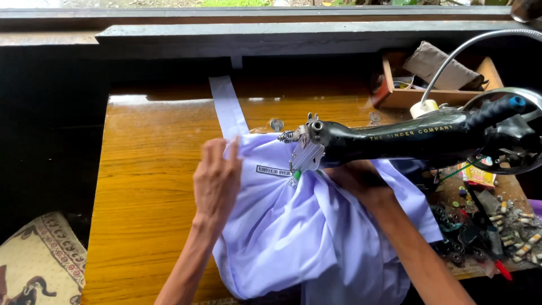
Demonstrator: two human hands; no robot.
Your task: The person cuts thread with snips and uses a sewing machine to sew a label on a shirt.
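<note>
A pale lilac garment [293, 231] lies bunched on the wooden sewing table [147, 181], under the head of a black sewing machine [406, 138]. A narrow white label strip [273, 170] with dark print sits on the cloth just left of the needle area. My left hand [217, 181] rests flat on the cloth's left edge, fingers pressed down and pointing away from me. My right hand [355, 178] lies on the cloth beneath the machine arm, which hides most of its fingers. A long lilac strip [227, 107] runs from the garment toward the far edge.
A wooden tray [418, 96] with a brown pouch stands at the back right. Bobbins, thread bits and small tools clutter the right side [497, 220]. A curved lamp neck [463, 51] arches over the machine. A patterned cushion [39, 260] lies at lower left.
</note>
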